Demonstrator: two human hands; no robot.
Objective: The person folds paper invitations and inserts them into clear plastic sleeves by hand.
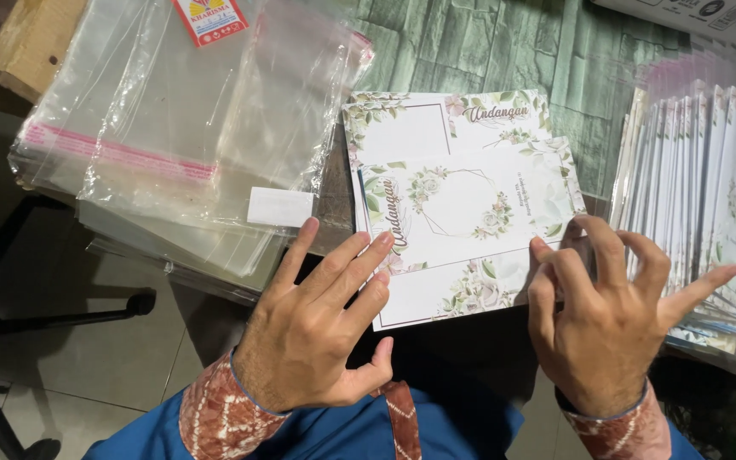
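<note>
The biggest risk, as I judge it, lies with the loose heap of clear plastic sleeves (172, 128) on the left of the bench (487, 51): it overhangs the near edge above the tiled floor (104, 341), so a nudge from the left hand (317, 324) could send slippery sheets sliding off. Next, the row of already bagged cards (700, 196) leaning at the right stands just beside the right hand (606, 315) and could fan over if its spread fingers knock it. Smallest, the floral invitation card (462, 209) itself juts past the bench edge toward the lap; uneven pressure might crease or skew it. That card is white with green leaves and pale roses, lying slightly tilted on a larger matching sheet between both hands. The left hand lies flat and open, fingertips on the card's left edge; the right hand, fingers wide, touches its right corner, gripping nothing.
</note>
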